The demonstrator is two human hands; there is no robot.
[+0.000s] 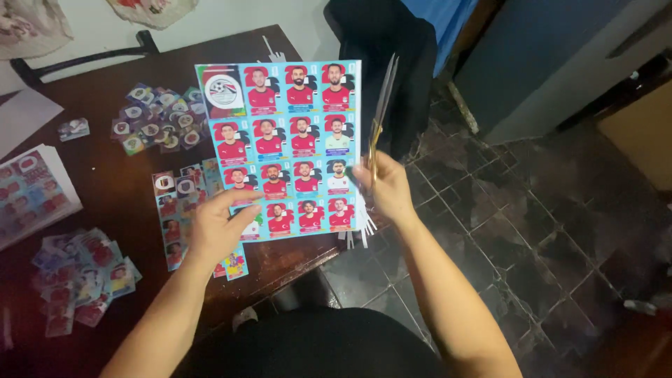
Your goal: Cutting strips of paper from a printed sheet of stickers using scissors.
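Head view: dark brown wooden table (105, 168), its right edge beside dark tiled floor (546, 238); white wall behind. Left hand (218, 225) pinches lower left corner of sticker sheet (287, 140), thumb on front. Right hand (381, 187) closed on scissors (381, 112) at sheet's right edge. Sheet blue, rows of red-shirt portraits, held above table's right edge. Cut stickers (157, 119) piled near far edge; another pile (80, 276) at near left corner.
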